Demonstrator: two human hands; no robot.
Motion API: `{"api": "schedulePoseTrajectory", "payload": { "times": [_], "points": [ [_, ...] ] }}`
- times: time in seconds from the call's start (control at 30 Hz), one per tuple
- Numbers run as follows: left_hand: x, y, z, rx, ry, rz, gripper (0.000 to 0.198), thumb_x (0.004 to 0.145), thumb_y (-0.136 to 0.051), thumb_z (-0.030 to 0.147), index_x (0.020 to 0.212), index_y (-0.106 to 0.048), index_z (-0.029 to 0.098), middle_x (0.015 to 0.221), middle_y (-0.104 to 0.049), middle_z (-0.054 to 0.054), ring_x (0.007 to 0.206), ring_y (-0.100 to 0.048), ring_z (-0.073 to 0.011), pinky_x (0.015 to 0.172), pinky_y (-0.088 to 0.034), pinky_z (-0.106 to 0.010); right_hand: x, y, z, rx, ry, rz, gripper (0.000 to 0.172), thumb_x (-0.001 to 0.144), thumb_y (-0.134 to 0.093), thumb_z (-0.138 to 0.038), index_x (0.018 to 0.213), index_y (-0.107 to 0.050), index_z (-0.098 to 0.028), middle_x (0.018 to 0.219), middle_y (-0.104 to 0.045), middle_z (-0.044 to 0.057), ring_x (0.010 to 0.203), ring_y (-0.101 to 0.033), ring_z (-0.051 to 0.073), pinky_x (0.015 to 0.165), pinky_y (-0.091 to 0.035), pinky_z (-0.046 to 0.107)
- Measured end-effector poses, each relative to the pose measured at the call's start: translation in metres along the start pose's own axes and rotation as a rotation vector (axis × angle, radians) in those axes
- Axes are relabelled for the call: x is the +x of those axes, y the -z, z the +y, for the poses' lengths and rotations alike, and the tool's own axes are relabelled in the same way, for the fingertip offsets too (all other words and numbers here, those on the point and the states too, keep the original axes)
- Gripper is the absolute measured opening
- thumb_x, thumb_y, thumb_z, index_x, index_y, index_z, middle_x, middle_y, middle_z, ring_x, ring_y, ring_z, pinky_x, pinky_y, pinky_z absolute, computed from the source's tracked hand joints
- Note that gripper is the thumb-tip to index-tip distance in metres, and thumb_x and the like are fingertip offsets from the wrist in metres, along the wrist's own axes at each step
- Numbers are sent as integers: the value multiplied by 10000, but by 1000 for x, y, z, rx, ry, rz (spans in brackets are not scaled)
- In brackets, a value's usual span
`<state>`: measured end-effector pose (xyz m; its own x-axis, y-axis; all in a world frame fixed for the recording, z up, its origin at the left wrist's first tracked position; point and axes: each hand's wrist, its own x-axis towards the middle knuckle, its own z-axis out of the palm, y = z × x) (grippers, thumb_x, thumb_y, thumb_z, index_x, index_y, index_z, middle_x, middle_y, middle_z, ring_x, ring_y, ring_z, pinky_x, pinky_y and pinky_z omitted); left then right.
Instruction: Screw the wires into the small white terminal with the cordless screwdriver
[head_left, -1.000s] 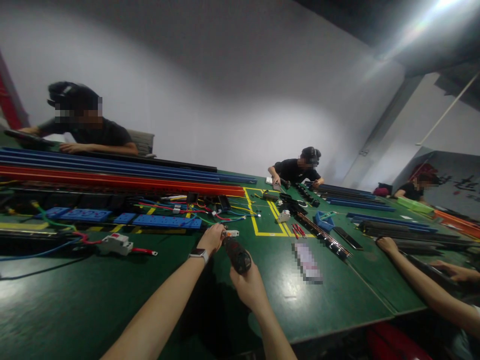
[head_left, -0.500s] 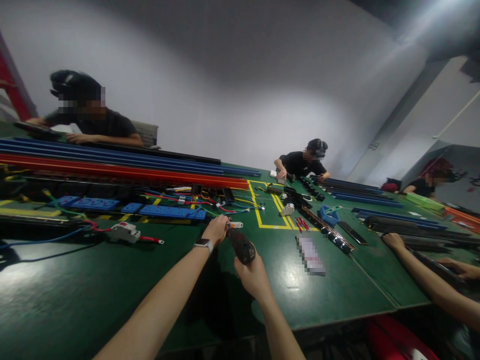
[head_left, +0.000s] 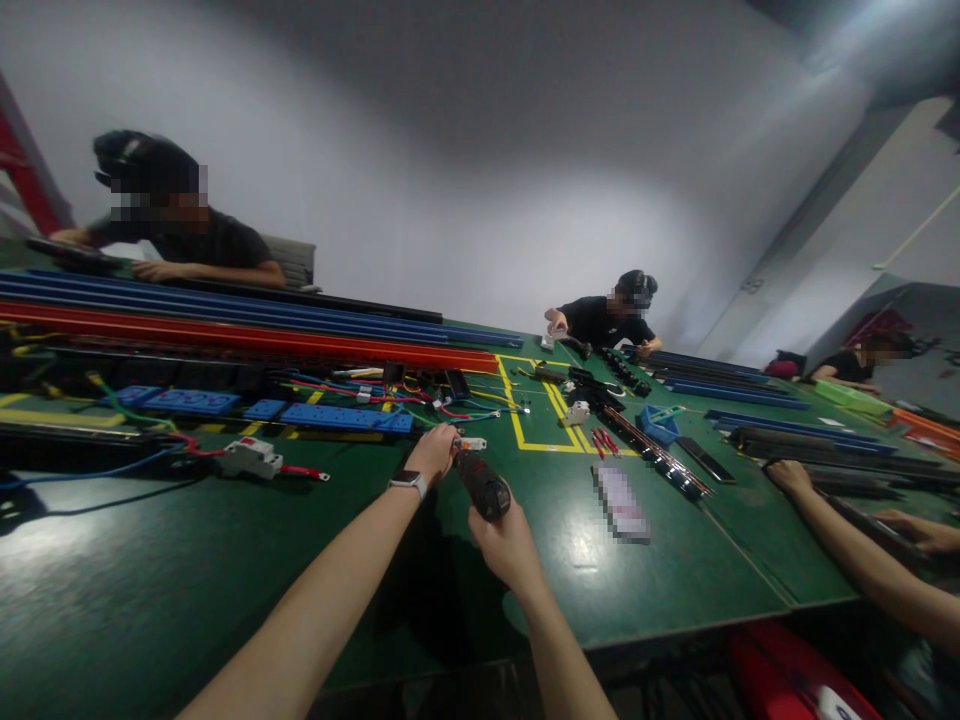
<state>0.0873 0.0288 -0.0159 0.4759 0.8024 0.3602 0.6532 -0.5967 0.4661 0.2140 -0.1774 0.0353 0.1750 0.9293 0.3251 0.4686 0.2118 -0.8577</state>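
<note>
one co-worker in dark clothing [head_left: 229,245] leans over the far side of the green table [head_left: 300,600], well to the left of and beyond the person's left hand [head_left: 435,455]. long blue rails [head_left: 315,315] and, nearer, a red rail [head_left: 300,342] run across beyond that hand. nearer again, blue socket strips [head_left: 345,418] lie to its left, with loose coloured wires [head_left: 405,390] just beyond it. a white block [head_left: 250,458] with a red lead [head_left: 304,471] sits to the left of the same hand, well apart from it. the left hand, a watch [head_left: 407,482] on its wrist, has its fingers curled in on the near end of a small white-and-orange part [head_left: 471,444]; its fingertips are partly hidden. just to the right and nearer, the right hand [head_left: 506,540] is wrapped round the handle of a dark power driver [head_left: 484,485], whose front end points at the part, beside the left fingers; whether the tip touches the part cannot be told. farther right, beyond the right hand, are yellow tape [head_left: 551,449], a pair of red items [head_left: 604,443], a pixelated flat object [head_left: 621,503], a copper-coloured strip [head_left: 652,457] and a blue basket [head_left: 660,425]. well to the right of the right hand, another person's forearm [head_left: 862,555] rests over the table.
</note>
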Motion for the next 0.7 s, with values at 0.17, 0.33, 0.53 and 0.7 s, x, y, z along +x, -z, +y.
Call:
{"api": "schedulePoseTrajectory", "payload": {
  "times": [0.17,0.33,0.53,0.7],
  "points": [
    [2,-5,-4,-5,-10,4,184,891,-541,146,1052,-612,199,1107,-628,-91,1061,-587,-216,970,-441,-347,0,0,0,-14,3,2,305,839,-596,-225,1140,-642,-213,996,-717,43,857,-658,207,785,-521,306],
    [2,-10,-8,14,-22,30,151,897,-533,158,1020,-603,211,1077,-629,-76,1013,-588,-209,936,-447,-334,1,0,2,-25,12,7,360,838,-594,-215,1196,-631,-225,1013,-722,43,872,-665,215,797,-529,317],
    [1,-9,-9,29,-21,24,155,891,-547,156,1029,-598,204,1088,-628,-82,1030,-588,-214,954,-443,-339,1,-2,7,-14,-2,8,365,851,-595,-226,1213,-635,-236,1051,-720,52,915,-671,231,799,-536,323],
    [1,-8,-9,36,-20,16,146,898,-542,168,1029,-597,201,1093,-625,-82,1025,-587,-216,942,-448,-337,1,-2,8,-14,-10,-3,390,859,-591,-221,1248,-617,-237,1013,-717,41,884,-670,222,797,-533,323]
  ]
}}
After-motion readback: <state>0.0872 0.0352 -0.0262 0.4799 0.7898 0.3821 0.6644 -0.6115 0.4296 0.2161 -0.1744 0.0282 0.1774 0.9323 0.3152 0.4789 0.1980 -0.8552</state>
